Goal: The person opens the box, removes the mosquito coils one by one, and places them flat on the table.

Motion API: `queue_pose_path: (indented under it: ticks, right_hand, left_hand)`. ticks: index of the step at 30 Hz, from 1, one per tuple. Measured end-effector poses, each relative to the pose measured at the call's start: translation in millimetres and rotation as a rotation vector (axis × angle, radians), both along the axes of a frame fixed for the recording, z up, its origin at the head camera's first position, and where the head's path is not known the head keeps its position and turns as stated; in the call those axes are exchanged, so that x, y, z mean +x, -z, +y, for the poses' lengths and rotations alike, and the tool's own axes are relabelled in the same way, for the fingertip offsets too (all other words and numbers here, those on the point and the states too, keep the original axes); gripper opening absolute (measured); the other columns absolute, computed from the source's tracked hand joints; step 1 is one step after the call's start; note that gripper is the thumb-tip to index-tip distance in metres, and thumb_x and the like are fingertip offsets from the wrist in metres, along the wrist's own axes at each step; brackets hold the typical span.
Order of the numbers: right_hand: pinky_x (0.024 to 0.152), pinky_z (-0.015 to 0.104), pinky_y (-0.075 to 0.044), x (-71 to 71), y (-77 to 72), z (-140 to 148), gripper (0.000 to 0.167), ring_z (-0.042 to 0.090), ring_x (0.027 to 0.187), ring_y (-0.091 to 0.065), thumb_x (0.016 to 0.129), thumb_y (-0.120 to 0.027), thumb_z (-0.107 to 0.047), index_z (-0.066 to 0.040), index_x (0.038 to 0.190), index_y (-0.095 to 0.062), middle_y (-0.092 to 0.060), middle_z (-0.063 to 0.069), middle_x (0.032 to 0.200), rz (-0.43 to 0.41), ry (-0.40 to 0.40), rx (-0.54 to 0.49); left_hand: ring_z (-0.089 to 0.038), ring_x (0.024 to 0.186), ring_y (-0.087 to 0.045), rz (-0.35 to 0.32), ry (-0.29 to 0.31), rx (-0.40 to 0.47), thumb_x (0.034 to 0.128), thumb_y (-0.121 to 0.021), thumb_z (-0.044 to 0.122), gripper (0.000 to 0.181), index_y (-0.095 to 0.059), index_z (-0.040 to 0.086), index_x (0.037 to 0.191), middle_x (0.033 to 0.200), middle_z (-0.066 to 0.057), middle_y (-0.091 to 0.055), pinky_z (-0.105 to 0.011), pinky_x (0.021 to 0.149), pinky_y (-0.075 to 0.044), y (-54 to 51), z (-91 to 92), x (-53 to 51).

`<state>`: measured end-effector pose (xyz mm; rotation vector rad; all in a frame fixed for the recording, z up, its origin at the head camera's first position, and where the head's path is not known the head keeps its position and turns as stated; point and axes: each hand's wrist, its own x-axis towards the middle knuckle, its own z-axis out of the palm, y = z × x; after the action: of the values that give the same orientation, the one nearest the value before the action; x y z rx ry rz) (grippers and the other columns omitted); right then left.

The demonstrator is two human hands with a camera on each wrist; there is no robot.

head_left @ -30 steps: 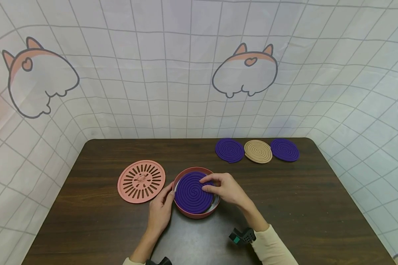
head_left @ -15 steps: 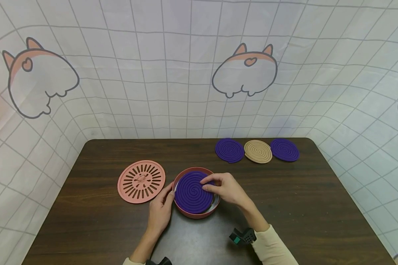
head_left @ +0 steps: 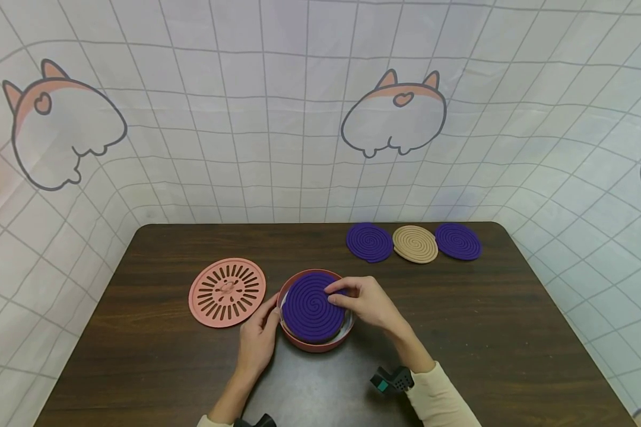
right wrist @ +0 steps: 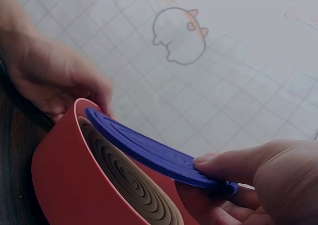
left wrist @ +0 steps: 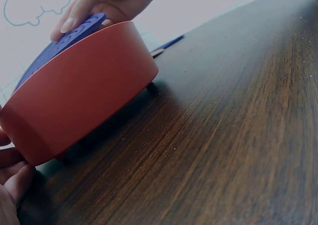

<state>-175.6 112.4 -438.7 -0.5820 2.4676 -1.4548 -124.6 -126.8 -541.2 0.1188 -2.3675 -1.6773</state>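
Observation:
A purple mosquito coil (head_left: 314,308) is pinched at its right edge between thumb and fingers of my right hand (head_left: 365,301). In the right wrist view the purple coil (right wrist: 149,145) is tilted, its far edge inside the rim of a round red mosquito coil box (right wrist: 64,160). Beneath it a tan coil (right wrist: 126,175) lies in the box. My left hand (head_left: 259,338) grips the left side of the box, with fingertips over the rim in the right wrist view. The left wrist view shows the outer wall of the box (left wrist: 89,81) and its short feet on the table.
A pink slotted lid (head_left: 227,293) lies left of the box. Along the back right edge lie a purple coil (head_left: 370,242), a tan coil (head_left: 415,244) and another purple coil (head_left: 459,241) on the dark wooden table (head_left: 459,332). A grid-patterned curtain (head_left: 278,118) surrounds the table.
The pinched purple coil has shifted slightly up and to the right with my right hand, showing more of the box's near inside. My left hand and the box have stayed in place.

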Motion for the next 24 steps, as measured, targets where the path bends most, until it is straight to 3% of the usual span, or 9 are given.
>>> queue_pose_path:
  ticks: [6,15,20,24]
  right_hand:
    - [0.048,0.017,-0.033,6.3,-15.9,-0.7,0.018,-0.001,0.051,-0.039,0.09,-0.071,-0.003,0.004,0.107,-0.074,-0.056,0.003,0.068,-0.002,0.018,-0.032]
    - [0.048,0.022,-0.045,4.0,-14.5,3.2,0.02,0.004,0.05,-0.048,0.091,-0.07,-0.003,0.004,0.11,-0.074,-0.067,0.028,0.074,-0.031,0.054,-0.077]
    - [0.049,0.021,-0.044,4.2,-16.4,5.1,0.019,0.002,0.05,-0.048,0.091,-0.07,-0.002,0.005,0.109,-0.073,-0.069,0.026,0.077,-0.028,0.078,-0.089]
    - [0.05,0.019,-0.04,-3.3,-1.4,9.1,0.019,0.005,0.053,-0.048,0.091,-0.071,-0.004,0.003,0.108,-0.074,-0.069,0.016,0.077,-0.032,0.11,-0.109]
  left_hand:
    - [-0.011,0.118,-0.065,-0.007,0.012,0.01,0.1026,-0.057,0.024,0.033,-0.065,0.022,0.135,0.128,0.004,-0.07,-0.024,0.097,-0.052,-1.6,-0.4,0.7]
    - [-0.012,0.119,-0.065,0.003,0.018,0.004,0.1029,-0.056,0.024,0.034,-0.065,0.02,0.135,0.128,0.003,-0.07,-0.023,0.097,-0.052,-2.5,-0.9,1.0]
    - [-0.013,0.119,-0.065,0.005,0.013,-0.005,0.1026,-0.057,0.024,0.033,-0.066,0.02,0.134,0.128,0.002,-0.07,-0.026,0.098,-0.052,-2.3,-0.9,0.9]
    - [-0.012,0.119,-0.064,-0.004,0.013,-0.005,0.1026,-0.057,0.025,0.033,-0.066,0.021,0.134,0.128,0.003,-0.07,-0.031,0.099,-0.052,-2.4,-1.0,1.3]
